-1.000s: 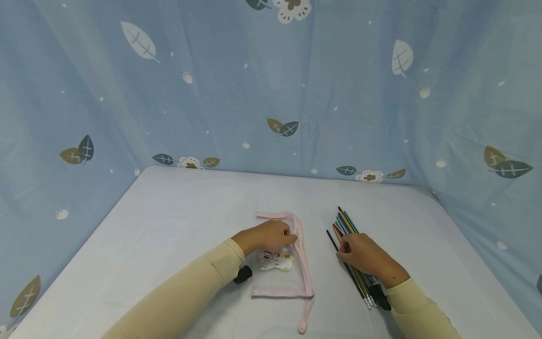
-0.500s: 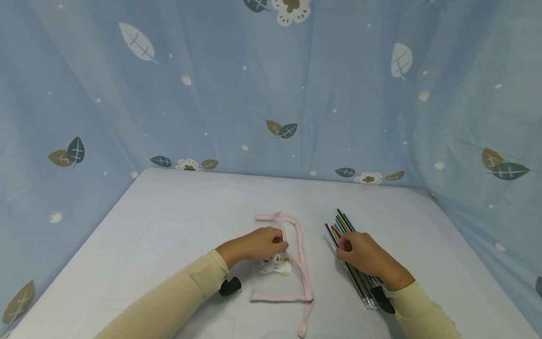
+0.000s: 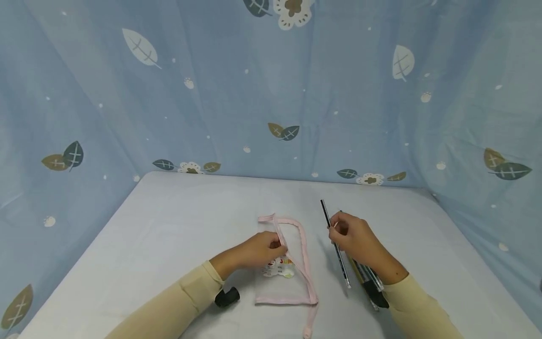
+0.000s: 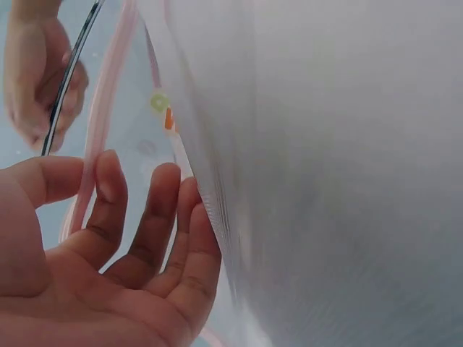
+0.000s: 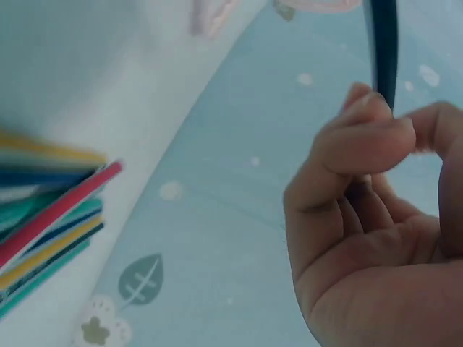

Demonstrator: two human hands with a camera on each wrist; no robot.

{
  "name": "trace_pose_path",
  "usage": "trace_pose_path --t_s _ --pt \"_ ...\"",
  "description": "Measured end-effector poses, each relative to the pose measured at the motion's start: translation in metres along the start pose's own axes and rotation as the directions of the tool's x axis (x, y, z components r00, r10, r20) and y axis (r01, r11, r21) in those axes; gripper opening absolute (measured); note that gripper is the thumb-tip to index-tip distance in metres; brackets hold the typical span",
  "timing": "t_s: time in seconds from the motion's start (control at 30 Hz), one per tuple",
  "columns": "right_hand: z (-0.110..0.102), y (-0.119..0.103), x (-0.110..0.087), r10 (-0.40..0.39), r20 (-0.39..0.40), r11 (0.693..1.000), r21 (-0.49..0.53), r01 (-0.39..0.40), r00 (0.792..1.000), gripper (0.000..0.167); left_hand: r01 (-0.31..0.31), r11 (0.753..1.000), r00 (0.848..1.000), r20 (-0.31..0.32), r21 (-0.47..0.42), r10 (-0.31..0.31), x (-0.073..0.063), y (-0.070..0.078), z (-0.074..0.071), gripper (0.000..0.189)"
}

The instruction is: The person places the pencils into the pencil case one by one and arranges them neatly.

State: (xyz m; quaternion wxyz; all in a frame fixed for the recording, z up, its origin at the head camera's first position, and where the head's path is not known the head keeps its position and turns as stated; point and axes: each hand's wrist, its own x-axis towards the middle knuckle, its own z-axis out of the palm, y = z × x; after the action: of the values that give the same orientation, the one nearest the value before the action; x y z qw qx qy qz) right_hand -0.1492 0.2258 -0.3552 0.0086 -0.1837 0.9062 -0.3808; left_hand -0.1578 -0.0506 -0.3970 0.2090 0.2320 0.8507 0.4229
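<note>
My left hand (image 3: 260,248) pinches the pink-trimmed edge of a see-through pouch (image 3: 283,292) between thumb and index finger, lifting that edge so the opening gapes. A cartoon print marks the pouch's front, partly covered by the hand. In the left wrist view the pink trim (image 4: 108,94) runs between thumb and fingertip. To the right, my right hand (image 3: 357,238) pinches a black pencil (image 3: 340,259), raised at a slant with its tip end pointing away. The other pencils (image 3: 360,273) lie partly hidden under the right hand and wrist; their coloured ends (image 5: 54,210) show in the right wrist view.
A white table (image 3: 190,202) carries everything, with a blue patterned curtain (image 3: 220,94) behind and at both sides. The pouch's pink strap (image 3: 309,322) trails toward the near edge. A black wrist band (image 3: 227,297) sits under the left forearm.
The right hand has raised one black pencil from the bunch and shifted it slightly left. The left hand has drawn the pouch's edge to the left, away from the pink flap border.
</note>
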Motion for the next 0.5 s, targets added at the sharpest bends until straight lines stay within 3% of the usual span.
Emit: trace_pose_path --t_s 0.23,0.5 --pt "0.004 -0.013 0.014 0.038 -0.078 0.996 0.089 -0.031 0.996 0.027 -0.016 0.998 1.000 0.009 -0.061 0.017 -0.004 0.001 -0.002 0.020" --pt "0.017 -0.018 0.027 0.098 -0.160 0.972 0.226 -0.061 0.982 0.026 -0.023 0.995 1.000 0.012 -0.096 0.024 -0.005 -0.002 -0.003 0.020"
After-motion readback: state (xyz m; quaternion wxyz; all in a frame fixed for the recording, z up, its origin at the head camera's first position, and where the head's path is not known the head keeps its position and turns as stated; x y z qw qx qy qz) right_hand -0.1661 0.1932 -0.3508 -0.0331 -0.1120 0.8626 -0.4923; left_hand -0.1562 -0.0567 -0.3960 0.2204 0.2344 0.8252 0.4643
